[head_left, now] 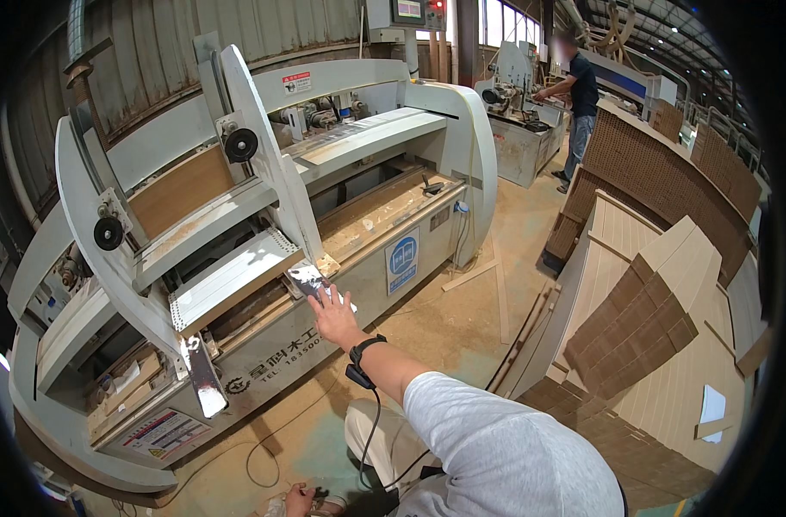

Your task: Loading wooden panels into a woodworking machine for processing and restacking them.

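Note:
My right hand (333, 317) reaches forward with its fingers spread over a shiny metal support plate (310, 281) on the front of a large pale grey machine (272, 332). Beside that plate, a stack of white-faced strips (236, 274) lies across the machine between two curved upright frames. A second shiny plate (204, 376) juts out at the stack's left end. My left hand (299, 500) is low at the bottom edge, partly cut off; its fingers are too small and hidden to read.
Two black handwheels (240, 145) (108, 233) sit on the frames. Tall stacks of brown and pale boards (630, 293) stand to my right. Cables and loose wooden strips (501, 293) lie on the dusty floor. Another person (580, 108) works at a farther machine.

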